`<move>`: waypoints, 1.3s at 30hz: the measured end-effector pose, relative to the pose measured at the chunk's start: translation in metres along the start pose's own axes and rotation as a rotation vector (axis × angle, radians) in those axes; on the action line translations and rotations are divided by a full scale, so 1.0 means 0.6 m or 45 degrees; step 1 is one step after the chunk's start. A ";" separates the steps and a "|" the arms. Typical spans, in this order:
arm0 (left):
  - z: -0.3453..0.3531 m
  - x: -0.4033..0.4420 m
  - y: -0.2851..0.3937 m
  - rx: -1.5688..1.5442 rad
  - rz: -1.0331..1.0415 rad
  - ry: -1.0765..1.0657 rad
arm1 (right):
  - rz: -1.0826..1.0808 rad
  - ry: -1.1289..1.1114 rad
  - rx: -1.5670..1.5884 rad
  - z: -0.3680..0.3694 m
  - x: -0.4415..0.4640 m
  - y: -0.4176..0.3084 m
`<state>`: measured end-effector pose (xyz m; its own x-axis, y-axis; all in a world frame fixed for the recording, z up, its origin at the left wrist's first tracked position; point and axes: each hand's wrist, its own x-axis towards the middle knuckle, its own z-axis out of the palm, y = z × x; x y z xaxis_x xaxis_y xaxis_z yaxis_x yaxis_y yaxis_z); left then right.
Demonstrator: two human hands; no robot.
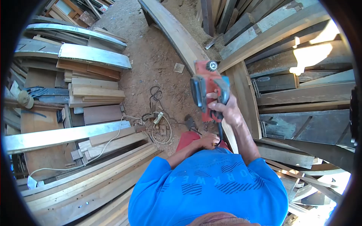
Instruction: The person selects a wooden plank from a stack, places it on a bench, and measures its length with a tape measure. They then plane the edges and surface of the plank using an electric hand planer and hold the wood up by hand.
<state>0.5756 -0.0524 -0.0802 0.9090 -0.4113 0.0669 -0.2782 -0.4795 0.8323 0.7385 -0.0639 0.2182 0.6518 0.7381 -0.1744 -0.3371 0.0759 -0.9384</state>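
My right hand (226, 109) is wrapped around the handle of a red electric planer (205, 90) with a dark body and a round front knob. The planer sits over a long wooden board (177, 34), which runs from the top of the view down toward my right side. Close to my waist, my left hand (209, 141) is closed around the planer's black cord (220, 132), just short of the board's near end. My left fingers are partly hidden.
Stacked planks (98, 90) line the left side. More boards (301, 94) are piled on the right. On the dirt floor lie a power strip (158, 118), a pale cable (113, 139) and a dark cord loop (154, 92). Wood shavings (184, 15) cover the ground beyond the board.
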 end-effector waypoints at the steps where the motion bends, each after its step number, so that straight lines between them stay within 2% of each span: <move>1: 0.002 -0.009 0.008 -0.132 -0.168 -0.019 | -0.009 -0.080 -0.020 -0.022 0.012 0.013; 3: -0.013 -0.037 0.021 -0.396 -0.496 -0.056 | 0.058 -0.104 -0.187 -0.072 0.043 0.042; 4: -0.027 -0.058 0.029 -0.285 -0.658 -0.022 | 0.096 -0.116 -0.273 -0.086 0.049 0.051; 5: -0.048 -0.088 0.031 -0.170 -0.817 0.010 | 0.253 -0.077 -0.479 -0.086 0.038 0.037; 7: -0.062 -0.177 0.010 0.109 -1.030 0.122 | 0.120 -0.069 -0.700 -0.118 0.039 0.102; 8: -0.056 -0.232 -0.020 0.293 -1.198 -0.052 | 0.052 -0.070 -0.807 -0.138 0.040 0.139; 9: -0.055 -0.277 -0.017 0.273 -1.288 0.119 | 0.120 -0.072 -0.770 -0.158 0.034 0.162; 12: -0.025 -0.383 -0.025 0.253 -1.434 0.212 | 0.498 0.050 -0.503 -0.184 0.004 0.188; 14: -0.012 -0.399 -0.014 0.181 -1.591 0.322 | 0.535 0.022 -0.528 -0.194 -0.015 0.212; 20: 0.041 -0.378 -0.057 -0.265 -1.844 0.894 | 0.434 -0.072 -0.443 -0.208 -0.004 0.262; 21: 0.044 -0.371 -0.072 -0.413 -1.887 0.855 | 0.434 -0.072 -0.423 -0.206 0.012 0.268; 24: 0.051 -0.356 -0.128 -0.395 -1.801 0.780 | 0.346 -0.129 -0.472 -0.202 0.083 0.297; 25: 0.029 -0.342 -0.134 -0.390 -1.889 0.663 | 0.348 -0.124 -0.512 -0.186 0.114 0.286; 28: -0.018 -0.321 -0.162 -0.373 -1.886 0.596 | 0.414 -0.126 -0.570 -0.138 0.230 0.267; 31: -0.041 -0.320 -0.205 -0.456 -1.874 0.731 | 0.346 -0.133 -0.628 -0.082 0.362 0.257; 36: -0.108 -0.297 -0.234 -0.560 -1.911 0.806 | 0.241 -0.179 -0.639 0.005 0.602 0.253; 38: -0.138 -0.276 -0.244 -0.564 -1.876 0.849 | 0.083 -0.199 -0.694 0.036 0.708 0.260; 39: -0.146 -0.266 -0.254 -0.533 -1.874 0.870 | 0.167 -0.229 -0.698 0.055 0.754 0.243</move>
<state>0.4999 0.1540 -0.1694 0.2920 0.6139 -0.7333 0.8698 0.1485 0.4706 0.9617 0.3031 0.0124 0.4867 0.8237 -0.2908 0.0247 -0.3458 -0.9380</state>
